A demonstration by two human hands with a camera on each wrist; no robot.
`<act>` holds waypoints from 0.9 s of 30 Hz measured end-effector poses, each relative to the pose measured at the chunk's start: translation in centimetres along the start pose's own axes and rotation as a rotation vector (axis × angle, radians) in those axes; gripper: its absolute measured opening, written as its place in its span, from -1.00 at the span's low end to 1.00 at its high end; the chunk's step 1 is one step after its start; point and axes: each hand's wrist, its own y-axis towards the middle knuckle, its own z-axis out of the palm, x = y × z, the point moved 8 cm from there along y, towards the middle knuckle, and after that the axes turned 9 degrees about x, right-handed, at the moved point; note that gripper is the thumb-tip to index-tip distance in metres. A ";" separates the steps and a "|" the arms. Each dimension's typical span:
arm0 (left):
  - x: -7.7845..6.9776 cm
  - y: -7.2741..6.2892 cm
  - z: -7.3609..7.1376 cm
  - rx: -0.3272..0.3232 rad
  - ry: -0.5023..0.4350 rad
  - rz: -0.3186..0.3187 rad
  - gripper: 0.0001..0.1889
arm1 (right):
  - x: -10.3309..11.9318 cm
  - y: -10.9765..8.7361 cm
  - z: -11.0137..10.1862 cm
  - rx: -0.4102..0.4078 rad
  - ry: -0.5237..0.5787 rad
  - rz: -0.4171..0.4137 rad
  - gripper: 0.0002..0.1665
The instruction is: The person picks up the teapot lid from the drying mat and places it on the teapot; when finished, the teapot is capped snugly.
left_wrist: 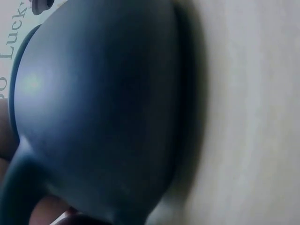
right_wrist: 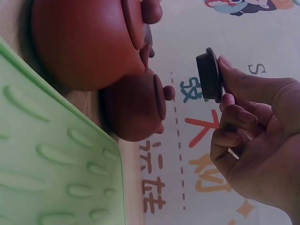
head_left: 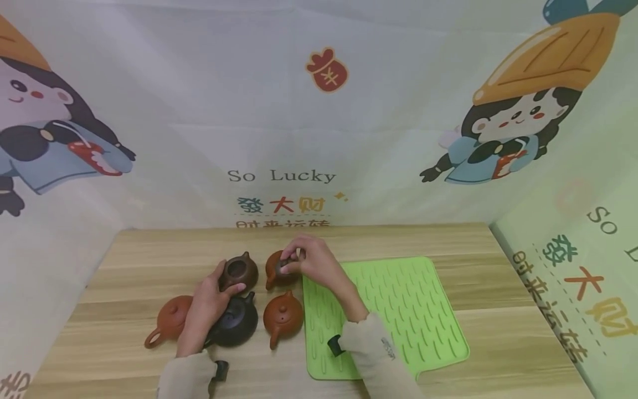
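Around the sides of a dark brown clay teapot point(head_left: 246, 275), my left hand point(head_left: 205, 303) holds with thumb and fingers. That teapot has no lid on, and its round opening faces up. My right hand point(head_left: 315, 262) pinches a small dark lid point(right_wrist: 210, 76) by its knob between thumb and fingertips. In the head view the lid overlaps a reddish-brown teapot point(head_left: 272, 268) at the back; the right wrist view shows it raised apart from that pot. A black teapot point(head_left: 238, 326) sits just under my left wrist and fills most of the left wrist view.
An orange-red teapot point(head_left: 283, 313) stands lidded at the front, left of a green ridged mat point(head_left: 389, 310). Another orange-red teapot point(head_left: 171, 317) is partly behind my left forearm. Printed cloth point(head_left: 389, 138) hangs behind the wooden table point(head_left: 513, 332).
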 end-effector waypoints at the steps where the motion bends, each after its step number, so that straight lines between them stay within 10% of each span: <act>1: 0.3 0.2 0.1 0.000 0.002 0.002 -0.10 | 0.0 0.1 0.1 -0.001 0.003 -0.002 -0.81; 12: 7.4 4.5 2.0 -0.073 0.046 0.081 0.04 | 0.7 1.8 1.9 0.009 0.005 -0.013 -0.76; 27: 7.1 4.4 1.9 -0.070 0.051 0.093 -0.03 | 1.1 4.1 4.2 0.027 -0.013 0.035 -0.77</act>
